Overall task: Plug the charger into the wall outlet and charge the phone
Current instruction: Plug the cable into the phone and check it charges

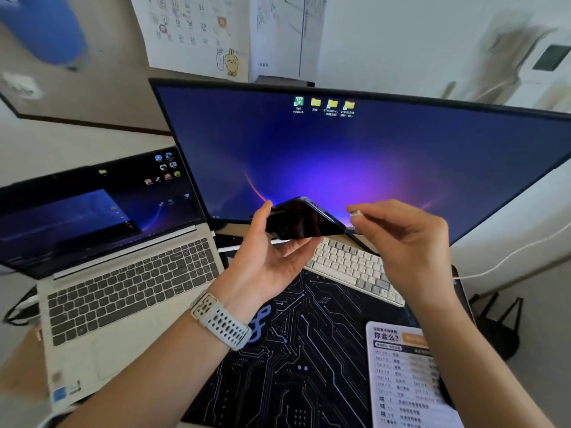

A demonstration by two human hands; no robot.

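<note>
Black phone (304, 219) gripped in left hand (268, 254), right hand (408, 242) pinching cable plug (355, 213) beside phone's end, above keyboard (349, 264).

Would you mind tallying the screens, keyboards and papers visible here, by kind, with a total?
Lit screens: 2, the monitor and the laptop display.
Dark screens: 1, the phone in the left hand.
Keyboards: 2, the laptop's own and the white keyboard.
Papers: 3, the calendar, the sheet beside it, and the card on the mat.
Total: 8
</note>
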